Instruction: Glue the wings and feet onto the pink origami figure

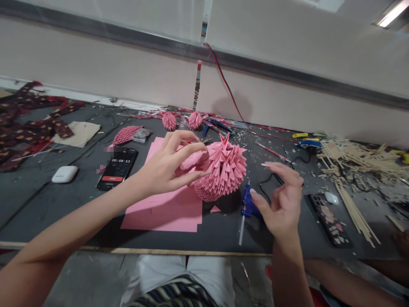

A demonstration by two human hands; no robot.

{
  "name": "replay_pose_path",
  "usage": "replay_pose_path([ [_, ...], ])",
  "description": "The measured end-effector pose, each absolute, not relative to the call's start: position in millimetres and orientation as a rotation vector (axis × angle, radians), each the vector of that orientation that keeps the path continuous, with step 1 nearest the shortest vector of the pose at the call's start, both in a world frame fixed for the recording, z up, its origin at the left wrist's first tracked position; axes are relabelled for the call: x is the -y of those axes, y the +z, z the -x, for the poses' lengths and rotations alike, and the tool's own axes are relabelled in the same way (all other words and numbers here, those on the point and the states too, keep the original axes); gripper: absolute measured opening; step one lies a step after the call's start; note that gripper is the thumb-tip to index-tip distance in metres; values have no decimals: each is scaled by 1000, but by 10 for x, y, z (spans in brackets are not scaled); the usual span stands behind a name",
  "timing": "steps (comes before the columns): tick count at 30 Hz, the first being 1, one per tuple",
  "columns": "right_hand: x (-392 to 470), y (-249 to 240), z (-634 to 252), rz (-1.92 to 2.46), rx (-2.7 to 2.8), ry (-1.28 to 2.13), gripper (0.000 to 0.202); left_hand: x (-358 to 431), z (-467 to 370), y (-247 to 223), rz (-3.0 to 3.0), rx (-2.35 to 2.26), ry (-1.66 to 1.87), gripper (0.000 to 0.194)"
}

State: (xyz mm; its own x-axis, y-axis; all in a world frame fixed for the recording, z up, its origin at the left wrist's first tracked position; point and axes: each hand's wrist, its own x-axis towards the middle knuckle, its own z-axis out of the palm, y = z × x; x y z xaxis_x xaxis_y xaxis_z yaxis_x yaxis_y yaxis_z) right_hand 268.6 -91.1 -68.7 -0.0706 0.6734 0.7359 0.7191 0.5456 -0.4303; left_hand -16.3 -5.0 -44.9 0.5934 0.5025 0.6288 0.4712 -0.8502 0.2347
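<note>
A rounded, spiky pink folded-paper piece (pixel 225 172) is seen on the tabletop (pixel 220 234) beside the left hand (pixel 174 160), whose grip cannot be told; the right hand's (pixel 281 200) fingers are spread wide.

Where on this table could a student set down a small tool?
The dark table shows bare between the pink sheets and blue glue gun, and between the white earbud case and left forearm. Wooden sticks crowd the right; two pink paper buds and scattered scraps crowd the back.
</note>
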Motion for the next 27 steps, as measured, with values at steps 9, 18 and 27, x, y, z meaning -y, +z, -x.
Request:
replay_pose_path([
  [9,515,65,-2300,782,2422,-316,39,-4,170,-476,-2691,-791,1154,38],
  [18,145,273,-2223,846,2669,-51,36,-98,192,-489,-2538,-802,1098,38],
  [27,81,339,-2184,801,2729,-16,34,-135,214,-530,-2447,-746,1051,37],
])
